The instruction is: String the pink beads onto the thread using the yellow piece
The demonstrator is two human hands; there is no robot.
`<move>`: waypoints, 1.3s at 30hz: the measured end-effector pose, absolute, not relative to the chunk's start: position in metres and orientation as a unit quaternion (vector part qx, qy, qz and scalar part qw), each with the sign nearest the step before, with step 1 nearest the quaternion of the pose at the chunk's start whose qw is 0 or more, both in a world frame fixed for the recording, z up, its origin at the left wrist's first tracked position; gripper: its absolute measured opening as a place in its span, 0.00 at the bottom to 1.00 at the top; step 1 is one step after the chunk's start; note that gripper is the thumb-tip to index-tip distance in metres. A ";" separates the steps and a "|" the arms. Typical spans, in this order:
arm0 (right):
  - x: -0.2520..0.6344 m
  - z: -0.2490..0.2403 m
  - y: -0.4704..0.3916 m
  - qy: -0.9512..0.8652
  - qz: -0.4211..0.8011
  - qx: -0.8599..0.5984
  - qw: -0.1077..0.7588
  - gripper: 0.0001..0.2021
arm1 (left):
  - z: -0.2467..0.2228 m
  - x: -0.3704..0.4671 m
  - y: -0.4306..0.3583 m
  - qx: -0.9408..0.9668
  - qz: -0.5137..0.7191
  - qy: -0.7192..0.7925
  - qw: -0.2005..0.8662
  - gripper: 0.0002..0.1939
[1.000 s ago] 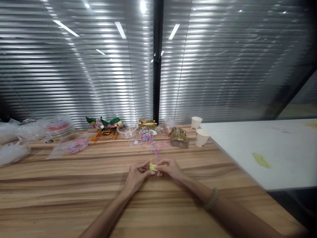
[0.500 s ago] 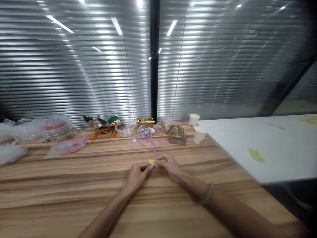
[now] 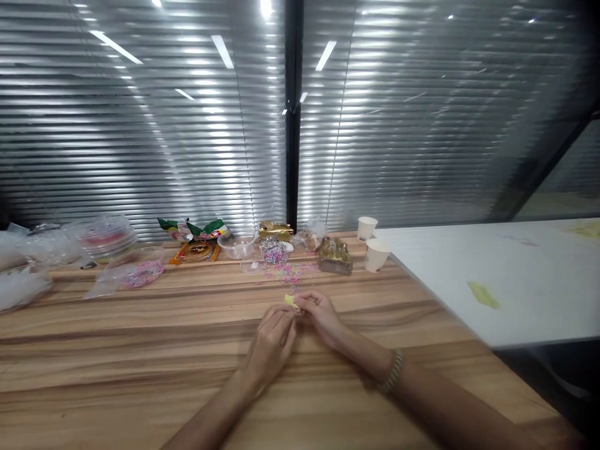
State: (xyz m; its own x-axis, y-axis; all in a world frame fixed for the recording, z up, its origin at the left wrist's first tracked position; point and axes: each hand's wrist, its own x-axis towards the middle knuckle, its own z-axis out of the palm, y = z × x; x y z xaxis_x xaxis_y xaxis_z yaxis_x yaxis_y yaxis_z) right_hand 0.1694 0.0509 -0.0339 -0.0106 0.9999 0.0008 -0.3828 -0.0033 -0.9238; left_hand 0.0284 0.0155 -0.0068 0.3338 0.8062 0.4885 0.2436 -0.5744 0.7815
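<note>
My right hand (image 3: pixel 321 317) pinches a small yellow piece (image 3: pixel 290 301) between thumb and fingertips, just above the wooden table (image 3: pixel 140 362). It looks like folded paper or thin cloth; its exact kind is too small to make out. My left hand (image 3: pixel 270 340) is closed, its back turned up and its fingertips pressed together right beside the yellow piece. Whatever sits in those left fingers is hidden. Just beyond both hands lies a scatter of tiny pink and pale bits (image 3: pixel 289 272), too small to name.
Along the back stand a clear plastic bowl (image 3: pixel 238 245), a green snack bag (image 3: pixel 206 229), a gold wrapper package (image 3: pixel 335 257) and two paper cups (image 3: pixel 377 255). At left are plastic lids (image 3: pixel 105 236) and bags (image 3: pixel 21 287). A yellow sheet (image 3: pixel 482 295) lies on the white table (image 3: pixel 435 269).
My left hand has rolled over, so its back now faces up and its fingers cover more of the lower side. The yellow piece is more crumpled or tilted; my right hand has barely moved.
</note>
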 end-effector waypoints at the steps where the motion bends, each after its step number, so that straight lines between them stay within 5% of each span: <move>1: 0.170 -0.034 0.051 -0.389 0.593 -0.390 0.587 0.14 | -0.006 0.030 0.014 0.752 0.456 0.347 0.325 0.10; 9: 0.169 -0.030 0.048 -0.382 0.625 -0.339 0.590 0.15 | -0.016 0.031 0.033 0.519 0.433 0.363 0.641 0.15; 14: 0.174 -0.025 0.045 -0.551 0.612 -0.306 0.478 0.13 | -0.011 0.023 0.036 0.418 0.393 0.332 0.748 0.09; 18: 0.182 -0.022 0.044 -0.664 0.535 -0.319 0.414 0.13 | -0.010 0.019 0.035 0.435 0.406 0.354 0.722 0.12; 26: 0.183 -0.021 0.041 -0.763 0.302 -0.388 0.420 0.08 | -0.010 0.020 0.033 0.490 0.441 0.437 0.612 0.17; 39: 0.178 -0.018 0.036 -0.760 0.250 -0.401 0.446 0.07 | 0.000 0.019 0.029 0.536 0.451 0.449 0.555 0.16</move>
State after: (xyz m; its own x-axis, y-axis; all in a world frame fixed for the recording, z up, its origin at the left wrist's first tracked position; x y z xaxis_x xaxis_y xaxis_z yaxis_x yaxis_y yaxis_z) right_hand 0.1781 0.0359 -0.0181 -0.2805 0.8327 0.4774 0.3865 0.5532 -0.7379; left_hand 0.0186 0.0288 -0.0003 0.1910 0.9815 -0.0150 -0.0190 0.0190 0.9996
